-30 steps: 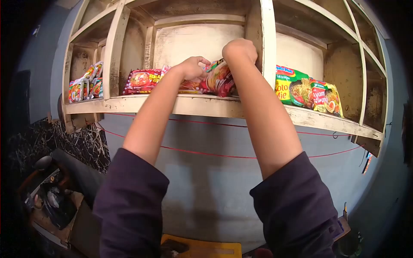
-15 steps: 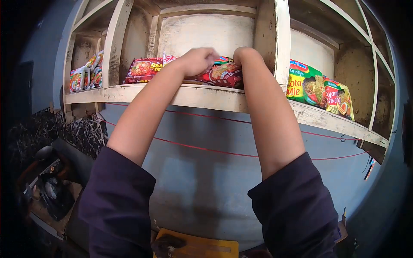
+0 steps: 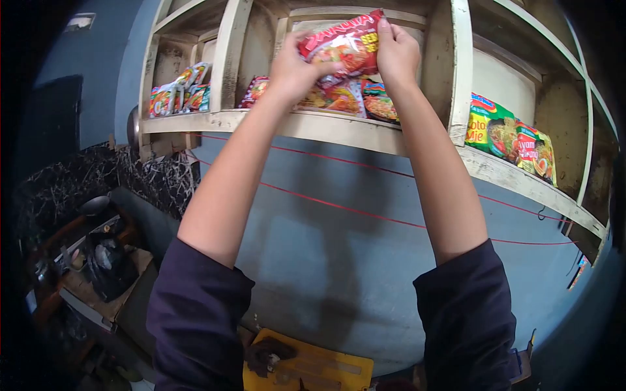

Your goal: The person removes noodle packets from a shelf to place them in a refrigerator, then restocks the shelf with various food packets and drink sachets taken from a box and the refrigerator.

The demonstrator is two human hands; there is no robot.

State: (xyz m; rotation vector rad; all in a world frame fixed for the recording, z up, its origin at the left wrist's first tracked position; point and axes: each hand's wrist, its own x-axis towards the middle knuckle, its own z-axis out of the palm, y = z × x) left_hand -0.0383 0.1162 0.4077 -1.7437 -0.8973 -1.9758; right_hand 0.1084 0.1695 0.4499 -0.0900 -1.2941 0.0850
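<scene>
A red packet of instant noodles (image 3: 345,47) is held between my two hands, tilted in front of the middle shelf compartment. My left hand (image 3: 297,68) grips its left end, with the thumb across the lower front. On the right end, my right hand (image 3: 398,55) closes with its thumb on the front face. Just beneath it, more noodle packets (image 3: 342,98) lie on the shelf, partly hidden by the held packet and my left hand. A packet with a green and blue top (image 3: 381,104) sits near my right wrist.
The worn cream wooden shelf (image 3: 339,130) has upright dividers. Green noodle packets (image 3: 499,133) stand in the right compartment, and small packets (image 3: 182,94) in the left one. Red strings (image 3: 345,208) run along the blue wall below. A yellow surface (image 3: 319,365) is at the bottom.
My hands have lifted a red noodle packet up from the row on the shelf and now hold it by both ends. The view has shifted, so the shelf appears further right.
</scene>
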